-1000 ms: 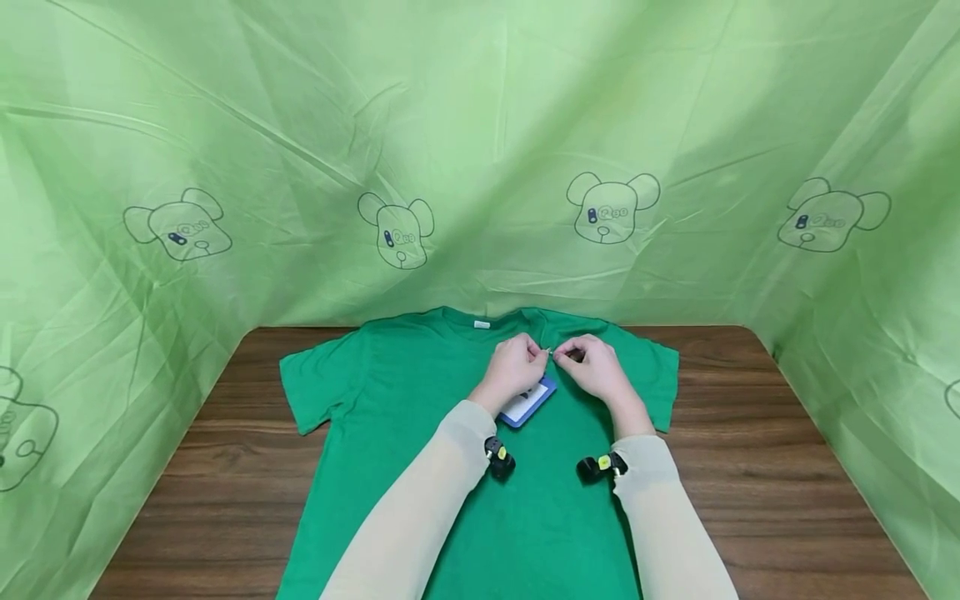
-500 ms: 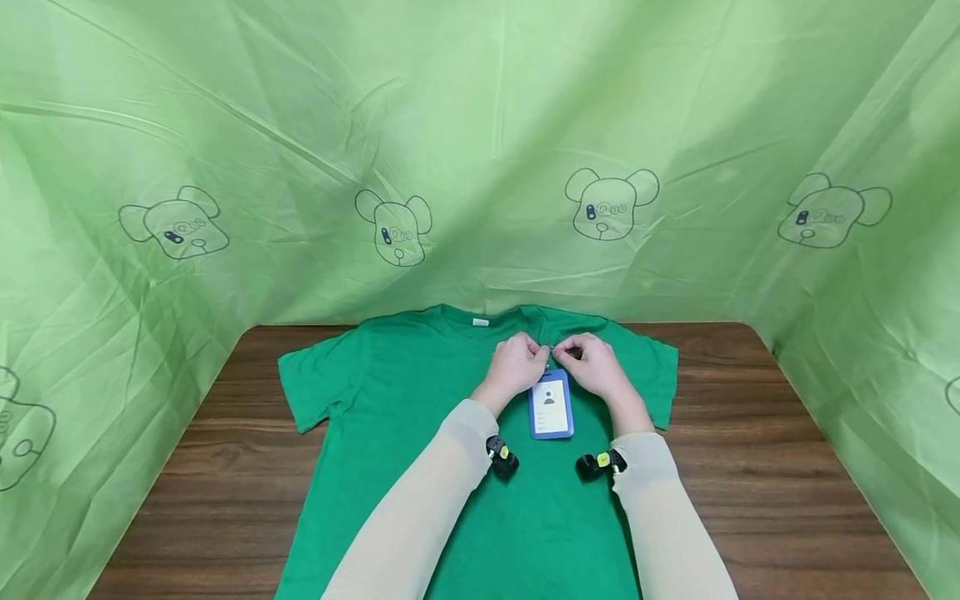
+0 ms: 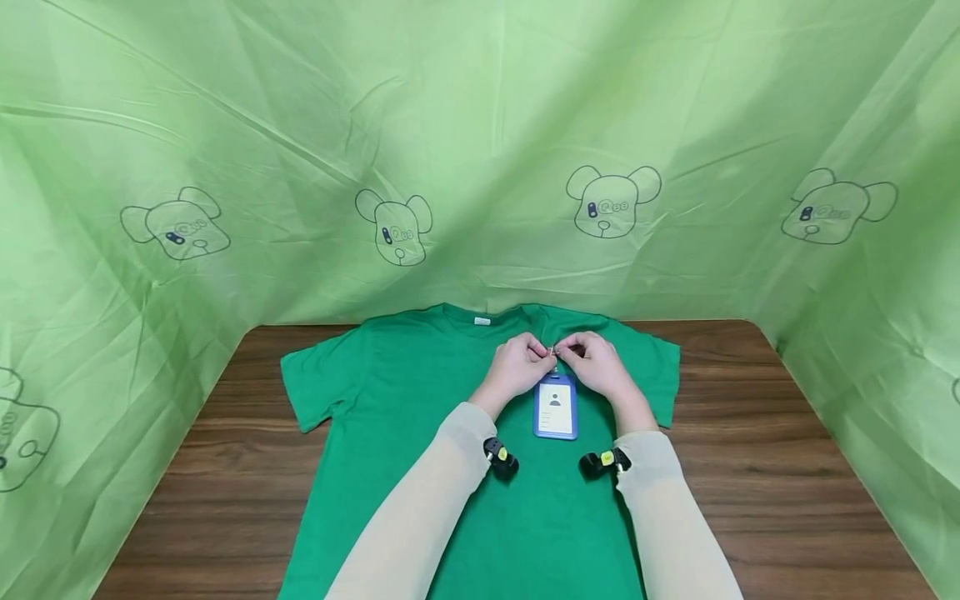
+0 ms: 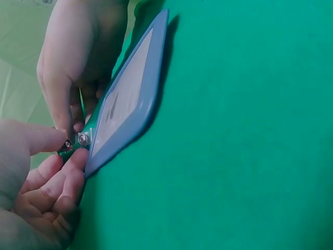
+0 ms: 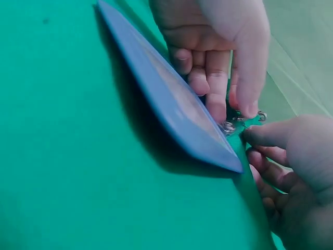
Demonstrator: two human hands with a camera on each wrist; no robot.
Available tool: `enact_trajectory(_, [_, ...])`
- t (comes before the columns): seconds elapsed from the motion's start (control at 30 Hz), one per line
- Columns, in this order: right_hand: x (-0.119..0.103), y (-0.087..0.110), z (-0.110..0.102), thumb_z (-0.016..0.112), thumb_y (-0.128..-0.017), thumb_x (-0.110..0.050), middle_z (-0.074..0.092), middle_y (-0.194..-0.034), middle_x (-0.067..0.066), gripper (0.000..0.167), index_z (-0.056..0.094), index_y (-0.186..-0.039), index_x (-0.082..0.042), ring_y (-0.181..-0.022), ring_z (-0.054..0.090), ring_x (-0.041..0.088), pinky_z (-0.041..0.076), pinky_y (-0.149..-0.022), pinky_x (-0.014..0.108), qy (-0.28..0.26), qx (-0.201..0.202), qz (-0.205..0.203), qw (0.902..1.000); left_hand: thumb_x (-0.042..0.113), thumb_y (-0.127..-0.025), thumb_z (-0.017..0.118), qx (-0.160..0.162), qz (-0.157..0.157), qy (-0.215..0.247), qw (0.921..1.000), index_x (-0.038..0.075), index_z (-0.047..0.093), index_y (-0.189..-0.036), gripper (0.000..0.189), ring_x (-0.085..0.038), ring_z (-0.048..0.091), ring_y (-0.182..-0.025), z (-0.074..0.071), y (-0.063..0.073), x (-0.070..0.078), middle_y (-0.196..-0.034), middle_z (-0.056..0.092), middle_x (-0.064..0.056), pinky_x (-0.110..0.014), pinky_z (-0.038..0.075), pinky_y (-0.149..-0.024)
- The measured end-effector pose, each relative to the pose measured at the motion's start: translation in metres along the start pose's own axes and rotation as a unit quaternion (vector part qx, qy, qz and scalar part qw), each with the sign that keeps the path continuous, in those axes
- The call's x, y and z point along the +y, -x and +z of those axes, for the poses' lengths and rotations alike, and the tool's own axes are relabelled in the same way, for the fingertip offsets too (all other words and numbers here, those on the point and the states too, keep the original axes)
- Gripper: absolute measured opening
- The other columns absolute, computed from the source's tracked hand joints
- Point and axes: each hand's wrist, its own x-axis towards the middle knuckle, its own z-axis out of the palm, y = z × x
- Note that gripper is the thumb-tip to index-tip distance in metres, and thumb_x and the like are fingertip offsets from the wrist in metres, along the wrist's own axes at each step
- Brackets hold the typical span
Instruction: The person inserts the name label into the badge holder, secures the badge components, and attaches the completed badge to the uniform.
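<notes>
A blue-framed ID badge (image 3: 556, 407) with a white card hangs in front of the chest of a green T-shirt (image 3: 450, 383). At its top edge is a clear strap with a metal snap (image 4: 83, 138), joined to a small metal clip (image 5: 261, 116). My left hand (image 3: 517, 367) pinches this clip between thumb and fingers. Close against it, my right hand (image 3: 596, 367) pinches a raised fold of the T-shirt with thumb and fingertips. The fingertips of both hands nearly meet, hiding most of the clip and the pinched cloth. In both wrist views the badge tilts up off the shirt.
Beneath the T-shirt lies a dark wood table (image 3: 750, 467). A light green cloth backdrop (image 3: 480, 150) with bear-head prints rises behind and along both sides. The shirt's neckline bears a white label (image 3: 482, 321).
The badge has swung from slanting under the left hand to hanging straight between the wrists, its card facing up. The left fingers have shifted slightly right, towards the right fingertips.
</notes>
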Motion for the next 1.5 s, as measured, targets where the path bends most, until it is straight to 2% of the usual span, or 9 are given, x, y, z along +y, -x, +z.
enact_trajectory(0.17, [0.0,0.0,0.0,0.059,-0.115,-0.031,0.072,-0.121,0.019,0.035,0.079,-0.117,-0.003,-0.107,0.065,0.033,0.051,-0.091,0.046,-0.005,0.002,0.003,1.0,0.025,-0.101,0.082,-0.007,0.006,-0.005,0.9999,0.013,0.069,-0.098,0.018,-0.009,0.068,-0.077,-0.002,0.0,-0.002,-0.084,0.074,0.005,-0.026,0.056,-0.074])
enact_trajectory(0.3, [-0.001,0.0,0.0,0.068,-0.109,-0.045,0.074,-0.113,0.015,0.043,0.079,-0.115,-0.004,-0.099,0.068,0.028,0.054,-0.086,0.042,-0.009,-0.002,0.008,0.9999,0.026,-0.1,0.083,-0.009,0.02,-0.009,0.9997,0.013,0.069,-0.099,0.019,-0.009,0.068,-0.079,-0.003,0.0,-0.004,-0.085,0.073,0.005,-0.027,0.055,-0.075])
enact_trajectory(0.43, [-0.002,-0.001,0.001,0.081,-0.1,-0.04,0.076,-0.107,0.01,0.035,0.08,-0.112,-0.007,-0.093,0.07,0.023,0.055,-0.081,0.038,-0.019,-0.007,0.005,0.9998,0.024,-0.097,0.085,-0.017,0.041,-0.002,0.999,0.013,0.068,-0.108,0.023,-0.009,0.067,-0.081,-0.006,-0.001,-0.01,-0.09,0.073,0.004,-0.026,0.055,-0.075])
enact_trajectory(0.57, [-0.003,0.0,0.001,0.083,-0.099,-0.037,0.076,-0.108,0.008,0.031,0.08,-0.113,-0.009,-0.094,0.071,0.022,0.056,-0.082,0.038,-0.028,-0.015,0.002,0.9995,0.016,-0.096,0.083,-0.004,0.073,0.005,0.9973,0.013,0.066,-0.123,0.032,-0.012,0.058,-0.079,-0.011,-0.001,-0.016,-0.105,0.066,0.0,-0.027,0.05,-0.073])
enact_trajectory(0.67, [-0.001,0.001,0.001,0.084,-0.099,-0.038,0.076,-0.11,0.009,0.033,0.08,-0.115,-0.009,-0.096,0.07,0.023,0.056,-0.083,0.039,-0.032,-0.021,0.002,0.9993,0.013,-0.101,0.077,0.002,0.104,0.001,0.9946,0.013,0.069,-0.129,0.03,-0.013,0.054,-0.078,-0.012,-0.001,-0.018,-0.116,0.062,-0.003,-0.027,0.048,-0.072])
enact_trajectory(0.77, [0.001,0.004,-0.001,0.085,-0.099,-0.034,0.076,-0.109,0.009,0.032,0.079,-0.117,-0.008,-0.097,0.07,0.024,0.057,-0.085,0.039,-0.035,-0.023,0.004,0.9991,0.017,-0.106,0.073,-0.02,0.123,-0.001,0.9922,0.014,0.072,-0.13,0.024,-0.012,0.057,-0.081,-0.01,-0.003,-0.019,-0.121,0.065,-0.004,-0.027,0.05,-0.074])
enact_trajectory(0.97, [0.002,0.004,-0.004,0.082,-0.102,-0.021,0.077,-0.107,0.008,0.023,0.076,-0.119,-0.006,-0.098,0.071,0.024,0.057,-0.087,0.04,-0.05,-0.032,-0.006,0.9982,0.033,-0.107,0.074,-0.072,0.103,-0.012,0.992,0.016,0.073,-0.134,0.032,-0.013,0.062,-0.098,-0.011,-0.008,-0.022,-0.128,0.071,-0.001,-0.031,0.053,-0.088])
enact_trajectory(1.1, [0.001,0.004,-0.004,0.082,-0.101,-0.02,0.078,-0.104,0.006,0.022,0.076,-0.117,-0.007,-0.095,0.072,0.024,0.056,-0.086,0.04,-0.057,-0.033,-0.004,0.9978,0.026,-0.108,0.073,-0.094,0.097,-0.007,0.9908,0.016,0.072,-0.138,0.032,-0.016,0.062,-0.107,-0.011,-0.01,-0.025,-0.134,0.07,-0.002,-0.034,0.053,-0.095])
enact_trajectory(1.5, [0.002,0.002,-0.002,0.084,-0.1,-0.021,0.08,-0.104,0.005,0.025,0.078,-0.119,-0.006,-0.096,0.073,0.023,0.057,-0.086,0.039,-0.058,-0.039,-0.006,0.9976,0.016,-0.107,0.074,-0.057,0.094,-0.017,0.9937,0.019,0.078,-0.122,0.016,-0.012,0.057,-0.08,-0.008,-0.012,-0.028,-0.11,0.074,0.005,-0.027,0.048,-0.074])
